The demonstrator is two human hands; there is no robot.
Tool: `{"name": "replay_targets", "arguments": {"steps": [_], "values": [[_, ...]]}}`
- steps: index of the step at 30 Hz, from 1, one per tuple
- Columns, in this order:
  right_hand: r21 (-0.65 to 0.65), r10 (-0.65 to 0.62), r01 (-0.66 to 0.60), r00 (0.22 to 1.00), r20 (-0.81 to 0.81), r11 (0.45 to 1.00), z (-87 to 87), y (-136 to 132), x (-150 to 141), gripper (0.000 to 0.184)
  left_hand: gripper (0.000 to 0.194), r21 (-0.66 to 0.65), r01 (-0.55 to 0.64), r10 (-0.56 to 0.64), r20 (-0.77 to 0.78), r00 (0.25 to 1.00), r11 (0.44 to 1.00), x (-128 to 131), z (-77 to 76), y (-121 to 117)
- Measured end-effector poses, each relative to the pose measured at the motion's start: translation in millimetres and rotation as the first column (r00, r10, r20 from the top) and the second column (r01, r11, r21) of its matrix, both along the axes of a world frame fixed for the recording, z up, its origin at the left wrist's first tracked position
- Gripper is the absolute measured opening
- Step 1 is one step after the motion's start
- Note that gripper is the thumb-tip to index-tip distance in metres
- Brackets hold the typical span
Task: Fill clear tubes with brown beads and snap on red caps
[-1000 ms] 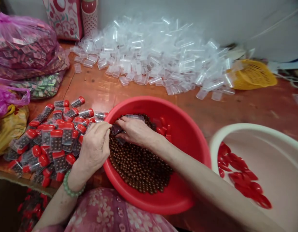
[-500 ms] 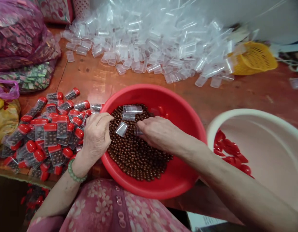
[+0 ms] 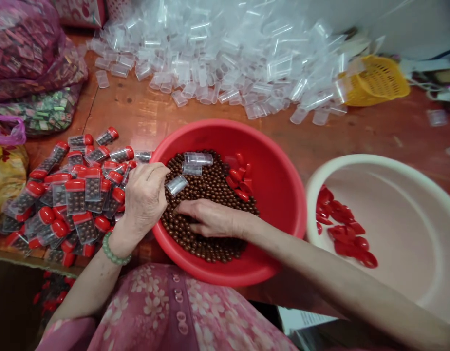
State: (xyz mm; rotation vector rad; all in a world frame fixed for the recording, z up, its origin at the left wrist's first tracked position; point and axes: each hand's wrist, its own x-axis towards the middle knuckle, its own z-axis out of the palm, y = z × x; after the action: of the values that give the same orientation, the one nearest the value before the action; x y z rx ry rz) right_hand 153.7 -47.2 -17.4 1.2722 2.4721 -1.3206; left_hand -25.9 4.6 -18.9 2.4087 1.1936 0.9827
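Brown balls (image 3: 206, 251), loose heap inside the red basin (image 3: 283, 190), mostly its left half. Right hand (image 3: 214, 218) is down on the heap: forefinger stretched out, lower digit bent and apart from it, tips at the balls. No container in its grip that shows; can't tell whether a ball is pinched underneath. Left hand (image 3: 146, 195) at the basin's left rim, fingers curled in tight, thumb side up against them; can't tell if anything is inside. Green bead bracelet (image 3: 114, 249) on that wrist.

Just beyond the right fingertips, three clear containers (image 3: 198, 158) lie on the balls. Red caps (image 3: 242, 180) sit at the heap's far right edge. Outside, left: pile of filled red-capped containers (image 3: 77, 202). Right: white basin (image 3: 400, 219) with more red pieces (image 3: 349, 234). Far side: big heap of clear empties (image 3: 217, 68), yellow basket (image 3: 378, 80) at its end.

Risks, my guess: balls could roll off if the left wrist tips the rim; containers could get buried if the right hand rakes the heap; filled pile could slide off the near table edge if the left forearm knocks it.

Text: printed paper (image 3: 301, 317) below the table, too small to read. No brands legible.
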Motion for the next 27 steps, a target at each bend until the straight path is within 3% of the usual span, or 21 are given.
{"name": "replay_targets", "arguments": {"steps": [3,6,9,13,16,20,23,27], "values": [[-0.161,-0.193,0.162,0.961,-0.200,0.974,2.2,0.6,7.4,0.036,0.023,-0.010,0.030,-0.031,-0.021,0.999,0.999,-2.1,5.3,-3.7],[-0.270,-0.336,0.260,0.896,-0.291,0.927,9.7,-0.2,13.7,0.039,0.029,-0.161,0.175,-0.161,0.096,0.982,0.971,-7.4,18.9,-11.4],[-0.320,-0.423,0.315,0.830,-0.364,0.894,21.5,-1.8,18.4,0.040,0.049,-0.426,0.389,-0.346,0.179,0.921,0.816,-12.1,34.0,-18.3],[-0.315,-0.452,0.337,0.770,-0.450,0.887,34.6,-5.3,22.1,0.040,0.063,-0.606,0.509,-0.486,0.220,0.846,0.612,-9.4,38.5,-19.1],[-0.253,-0.440,0.360,0.749,-0.496,0.898,37.9,-9.7,24.5,0.035,0.062,-0.680,0.516,-0.435,0.308,0.846,0.521,-2.2,32.2,-16.9],[-0.105,-0.398,0.413,0.730,-0.556,0.905,39.3,-18.1,25.5,0.024,0.056,-0.726,0.477,-0.373,0.319,0.871,0.495,7.2,28.7,-17.5],[0.069,-0.416,0.515,0.758,-0.503,0.854,42.1,-26.3,22.7,0.017,0.046,-0.727,0.491,-0.346,0.358,0.867,0.479,12.5,30.0,-19.3],[0.205,-0.508,0.602,0.778,-0.371,0.772,41.7,-37.8,25.3,0.015,0.037,-0.757,0.471,-0.201,0.429,0.881,0.452,14.9,31.0,-19.5]]}}
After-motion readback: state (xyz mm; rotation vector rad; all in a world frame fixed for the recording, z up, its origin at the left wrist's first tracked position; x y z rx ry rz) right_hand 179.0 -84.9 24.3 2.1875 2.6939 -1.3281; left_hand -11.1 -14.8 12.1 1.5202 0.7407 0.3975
